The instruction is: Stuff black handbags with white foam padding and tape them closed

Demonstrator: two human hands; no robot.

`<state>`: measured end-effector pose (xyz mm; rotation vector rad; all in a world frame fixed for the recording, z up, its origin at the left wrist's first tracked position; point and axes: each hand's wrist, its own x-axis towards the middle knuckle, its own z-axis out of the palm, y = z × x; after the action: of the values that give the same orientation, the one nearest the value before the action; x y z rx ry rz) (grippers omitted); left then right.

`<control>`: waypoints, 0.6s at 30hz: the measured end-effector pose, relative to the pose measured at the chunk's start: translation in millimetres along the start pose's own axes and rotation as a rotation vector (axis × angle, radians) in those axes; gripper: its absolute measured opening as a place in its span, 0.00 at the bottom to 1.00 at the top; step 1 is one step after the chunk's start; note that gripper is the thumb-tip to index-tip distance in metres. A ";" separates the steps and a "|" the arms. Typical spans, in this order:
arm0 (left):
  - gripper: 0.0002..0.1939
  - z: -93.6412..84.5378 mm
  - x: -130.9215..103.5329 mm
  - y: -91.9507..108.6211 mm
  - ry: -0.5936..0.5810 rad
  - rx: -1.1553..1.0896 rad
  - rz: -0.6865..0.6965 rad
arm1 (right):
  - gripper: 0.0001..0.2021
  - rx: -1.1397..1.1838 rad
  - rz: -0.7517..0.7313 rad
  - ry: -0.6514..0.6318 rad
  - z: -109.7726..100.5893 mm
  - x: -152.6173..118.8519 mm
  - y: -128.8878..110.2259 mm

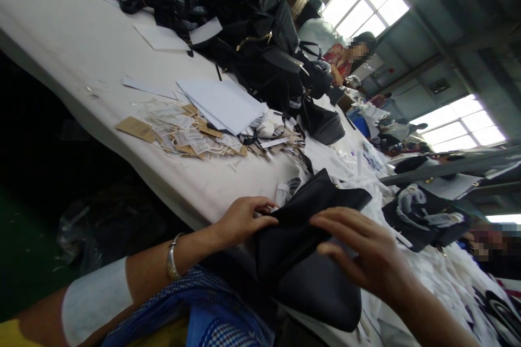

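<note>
A black handbag [317, 293] of smooth material lies tilted in front of me at the table's near edge. My left hand [244, 219], with a bangle at the wrist, has its thumb and fingers at the left edge of the bag, pinching it. Across the bag, my right hand [362, 244] is slightly blurred. Its fingers stretch over the upper right side, touching or nearly touching it, and the thumb stands apart from them. The bag's inside is dark, so its contents cannot be made out.
Left of the bag lie a heap of hang tags [195, 135] with strings and a stack of white paper [222, 103]. Black bags [264, 70] pile up behind. Another black bag [427, 217] with white wrapping sits right. A person [340, 59] works farther down the table.
</note>
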<state>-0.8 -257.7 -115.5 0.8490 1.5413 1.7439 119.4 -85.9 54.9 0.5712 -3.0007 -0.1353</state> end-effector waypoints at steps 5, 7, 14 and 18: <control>0.17 4.2 -2.2 3.8 0.057 -0.014 0.019 | 0.26 -0.233 0.482 0.024 1.4 29.1 44.9; 0.16 5.3 -3.1 4.5 0.050 -0.004 0.045 | 0.32 -0.177 0.597 -0.186 4.7 42.8 61.9; 0.19 7.7 -2.0 -1.0 0.029 0.021 0.039 | 0.31 0.043 0.692 -0.516 -2.4 61.7 91.6; 0.24 6.3 2.2 -0.2 -0.006 -0.003 0.003 | 0.23 0.016 0.666 -0.523 -8.6 46.8 89.0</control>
<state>3.1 -252.2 -114.9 0.8553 1.5336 1.7439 44.7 -21.4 75.6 -0.5683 -3.4853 -0.2403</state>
